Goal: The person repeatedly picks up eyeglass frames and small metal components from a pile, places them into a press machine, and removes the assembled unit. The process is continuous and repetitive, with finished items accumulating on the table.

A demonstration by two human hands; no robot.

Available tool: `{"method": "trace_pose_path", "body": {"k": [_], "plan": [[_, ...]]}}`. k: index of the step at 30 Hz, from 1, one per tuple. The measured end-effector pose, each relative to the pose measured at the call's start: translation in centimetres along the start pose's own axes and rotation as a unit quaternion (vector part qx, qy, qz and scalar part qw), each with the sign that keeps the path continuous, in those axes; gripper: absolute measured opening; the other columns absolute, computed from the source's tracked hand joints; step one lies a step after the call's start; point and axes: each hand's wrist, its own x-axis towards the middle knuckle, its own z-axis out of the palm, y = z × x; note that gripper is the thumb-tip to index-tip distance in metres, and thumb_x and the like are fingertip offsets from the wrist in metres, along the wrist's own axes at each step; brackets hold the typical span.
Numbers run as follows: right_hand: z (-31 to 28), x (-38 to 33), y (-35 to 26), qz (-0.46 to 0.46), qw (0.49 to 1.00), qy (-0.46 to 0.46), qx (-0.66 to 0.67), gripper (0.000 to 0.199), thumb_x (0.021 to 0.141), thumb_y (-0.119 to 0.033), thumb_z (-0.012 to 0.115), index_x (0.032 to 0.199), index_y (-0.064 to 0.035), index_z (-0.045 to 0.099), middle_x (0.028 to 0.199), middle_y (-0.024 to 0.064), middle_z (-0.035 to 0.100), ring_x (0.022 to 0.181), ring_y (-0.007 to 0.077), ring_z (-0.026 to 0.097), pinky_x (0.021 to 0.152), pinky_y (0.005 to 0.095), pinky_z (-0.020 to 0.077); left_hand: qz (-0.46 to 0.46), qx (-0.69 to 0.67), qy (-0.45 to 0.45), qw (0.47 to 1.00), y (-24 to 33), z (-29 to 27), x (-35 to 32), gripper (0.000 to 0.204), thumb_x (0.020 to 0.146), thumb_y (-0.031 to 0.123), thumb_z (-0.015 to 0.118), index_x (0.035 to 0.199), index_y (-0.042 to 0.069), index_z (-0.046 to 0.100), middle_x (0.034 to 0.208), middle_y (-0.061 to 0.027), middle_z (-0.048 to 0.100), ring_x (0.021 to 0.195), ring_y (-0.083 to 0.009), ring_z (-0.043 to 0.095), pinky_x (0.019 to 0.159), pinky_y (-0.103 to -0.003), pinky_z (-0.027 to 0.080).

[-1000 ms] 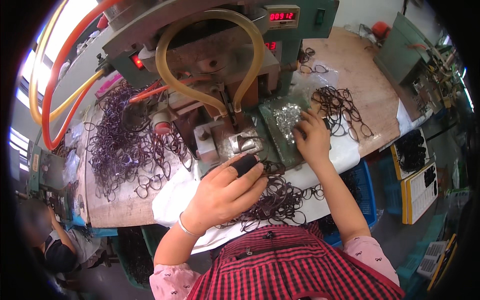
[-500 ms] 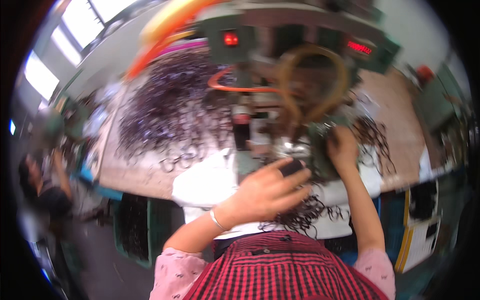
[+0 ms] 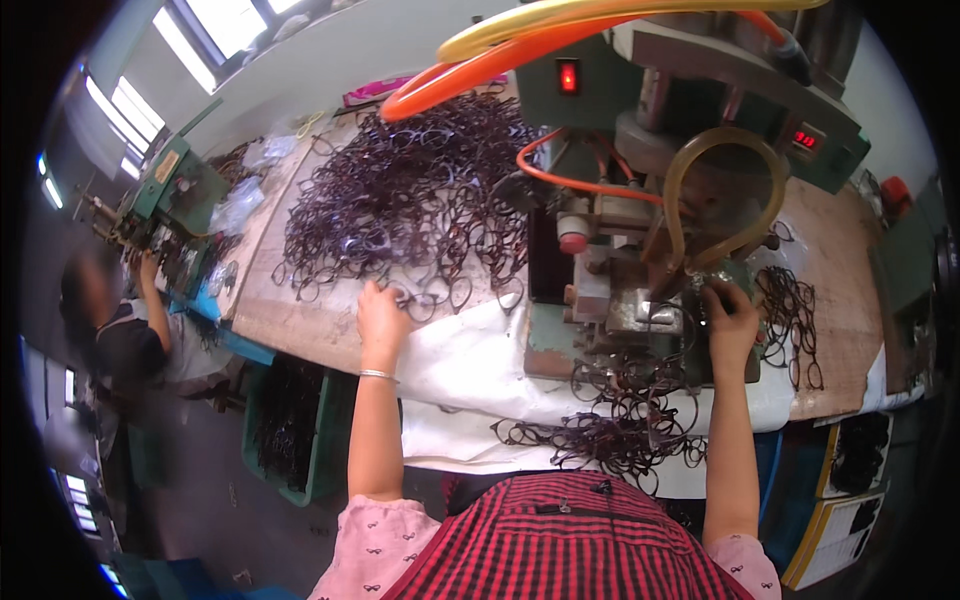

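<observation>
Up on the wooden tabletop [image 3: 300, 325], the left hand [image 3: 382, 312] reaches out near the front edge and rests at the near fringe of a big heap of dark glasses frames [image 3: 410, 195], its fingers curled narrowly around one frame [image 3: 420, 298] at the edge of that heap. Over by the green machine [image 3: 640, 180], which stands toward the right half of the tabletop, the right hand [image 3: 730, 320] sits against the metal block [image 3: 645, 312] at the machine's front; its fingers are bent close together, but whether they pinch anything cannot be told. A white cloth [image 3: 460, 365] hangs over the front edge between the two hands, and a smaller tangle of frames [image 3: 620, 420] lies on it below the machine. More frames [image 3: 790, 320] lie just right of the right hand. Orange and yellow hoses [image 3: 500, 55] arch above the machine. At the far left, another person [image 3: 130, 330] works at a second green machine [image 3: 175, 185].
</observation>
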Motion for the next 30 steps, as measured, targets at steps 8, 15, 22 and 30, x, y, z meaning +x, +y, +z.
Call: {"method": "trace_pose_path", "body": {"k": [8, 15, 22, 30], "plan": [[-5.7, -4.5, -1.1, 0.088, 0.984, 0.004, 0.153, 0.017, 0.087, -0.002, 0.068, 0.103, -0.0001, 0.071, 0.101, 0.0087, 0.070, 0.094, 0.0147, 0.064, 0.086, 0.0266, 0.0492, 0.043, -0.172, 0.081, 0.981, 2.5, -3.9, -1.6, 0.014, 0.074, -0.001, 0.069, 0.087, 0.003, 0.064, 0.090, -0.0117, 0.064, 0.082, -0.0294, 0.061, 0.072, -0.038, 0.049], [0.2, -0.2, -9.3, -0.043, 0.969, -0.109, 0.217, 0.027, 0.078, -0.003, 0.070, 0.105, -0.0009, 0.065, 0.090, 0.0052, 0.070, 0.088, 0.0129, 0.064, 0.082, 0.0266, 0.0485, -0.062, -0.658, -0.146, 0.736, 10.8, -4.7, -3.4, 0.013, 0.097, 0.010, 0.060, 0.105, 0.000, 0.060, 0.084, -0.0066, 0.065, 0.064, -0.0108, 0.060, 0.056, -0.021, 0.044], [0.9, -1.1, -10.0, 0.005, 0.941, -0.111, 0.319, 0.059, 0.078, 0.001, 0.072, 0.131, 0.0033, 0.048, 0.096, 0.0071, 0.067, 0.091, 0.0119, 0.062, 0.085, 0.0250, 0.0479, 0.163, -0.697, 0.066, 0.695, 19.2, -12.0, -2.8, 0.010, 0.100, 0.005, 0.051, 0.106, -0.003, 0.052, 0.093, -0.0135, 0.061, 0.073, -0.0137, 0.061, 0.062, -0.026, 0.054], [-0.6, -3.8, -12.2, 0.039, 0.933, -0.149, 0.326, 0.060, 0.084, 0.004, 0.066, 0.139, 0.0026, 0.041, 0.109, 0.0085, 0.065, 0.103, 0.0101, 0.058, 0.086, 0.0238, 0.0472, 0.219, -0.648, 0.128, 0.718, 25.3, -15.3, -0.9, 0.012, 0.097, -0.005, 0.052, 0.108, -0.003, 0.056, 0.092, -0.0078, 0.059, 0.075, -0.0104, 0.057, 0.061, -0.019, 0.045]]}}
